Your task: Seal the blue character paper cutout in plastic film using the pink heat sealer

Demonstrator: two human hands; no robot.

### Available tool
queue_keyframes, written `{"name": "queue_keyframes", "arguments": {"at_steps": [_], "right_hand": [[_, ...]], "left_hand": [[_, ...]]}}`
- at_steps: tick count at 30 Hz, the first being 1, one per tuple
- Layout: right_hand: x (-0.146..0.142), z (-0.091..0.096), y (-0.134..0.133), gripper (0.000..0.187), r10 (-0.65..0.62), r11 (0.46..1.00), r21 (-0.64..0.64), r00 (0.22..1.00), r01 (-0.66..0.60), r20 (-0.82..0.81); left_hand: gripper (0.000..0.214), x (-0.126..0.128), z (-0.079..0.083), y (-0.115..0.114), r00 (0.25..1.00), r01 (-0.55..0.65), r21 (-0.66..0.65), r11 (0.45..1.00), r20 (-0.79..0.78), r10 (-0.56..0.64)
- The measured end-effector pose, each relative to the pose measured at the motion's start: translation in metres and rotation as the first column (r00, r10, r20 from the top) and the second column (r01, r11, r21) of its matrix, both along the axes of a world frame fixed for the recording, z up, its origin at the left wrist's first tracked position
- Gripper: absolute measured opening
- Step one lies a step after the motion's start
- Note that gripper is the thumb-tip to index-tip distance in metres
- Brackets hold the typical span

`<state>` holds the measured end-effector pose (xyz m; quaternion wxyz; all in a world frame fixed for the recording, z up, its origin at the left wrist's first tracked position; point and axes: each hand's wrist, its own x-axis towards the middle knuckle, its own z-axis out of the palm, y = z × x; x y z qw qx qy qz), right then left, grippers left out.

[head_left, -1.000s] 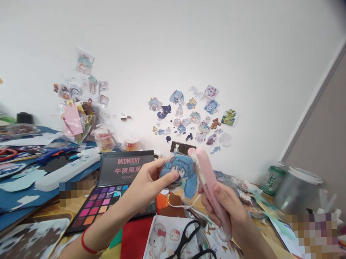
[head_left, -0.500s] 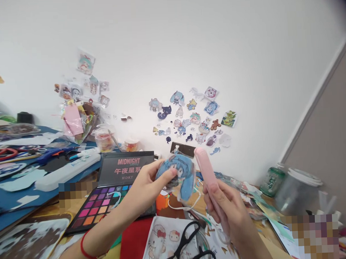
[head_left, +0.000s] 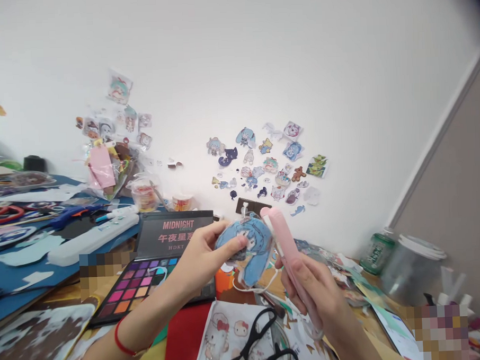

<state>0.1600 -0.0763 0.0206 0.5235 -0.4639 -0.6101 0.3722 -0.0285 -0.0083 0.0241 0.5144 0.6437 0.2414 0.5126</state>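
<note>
Here we have the left hand [head_left: 211, 253] pinching the blue-haired cutout [head_left: 260, 245] right of the palette [head_left: 157, 250], the right hand [head_left: 316, 280] gripping the pink device [head_left: 287, 236] beside its edge. A wobble (tense stuff!) could crease that edge.

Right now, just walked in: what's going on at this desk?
A person sits or stands at a cluttered desk. The left hand holds a blue-haired cartoon cutout, thumb on its front. The right hand grips a pink handheld tool, its tip right at the cutout's edge; whether they touch is hard to tell. Below, black-handled scissors lie on a sheet with cat drawings. An open makeup palette is beyond the left forearm.
</note>
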Motion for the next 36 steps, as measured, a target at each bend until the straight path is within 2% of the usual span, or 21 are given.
{"name": "queue_keyframes", "arguments": {"at_steps": [4,9,23,31,33,36], "right_hand": [[-0.0006,-0.0005,-0.0004,0.040,-0.001,1.000,-0.005,0.999,0.001,0.032],[-0.0022,-0.0006,-0.0007,0.040,-0.006,1.000,-0.026,0.999,0.007,0.046],[-0.0034,0.0013,-0.0026,0.039,0.017,0.999,-0.047,1.000,-0.018,-0.016],[0.0010,0.0018,-0.0021,0.041,0.101,0.993,-0.059,0.994,-0.104,-0.048],[0.0009,0.0013,-0.0015,0.039,0.066,0.997,-0.026,0.998,-0.066,-0.009],[0.0000,0.0005,-0.0011,0.035,-0.085,0.993,0.088,0.989,0.075,0.121]], "left_hand": [[0.024,0.0016,-0.0025,-0.0016,0.998,-0.040,0.060,0.997,-0.036,0.042],[0.025,0.0018,-0.0037,-0.0027,0.995,-0.077,0.075,0.994,-0.058,0.082],[0.025,0.0014,-0.0028,-0.0022,1.000,-0.005,0.045,0.999,-0.014,0.005],[0.022,0.0008,-0.0022,-0.0027,0.997,0.074,0.027,0.997,0.015,-0.074],[0.022,0.0016,-0.0027,-0.0020,0.997,0.070,0.020,0.997,0.022,-0.070],[0.021,0.0032,-0.0040,0.0013,0.998,0.061,0.009,0.998,0.026,-0.061]]}}
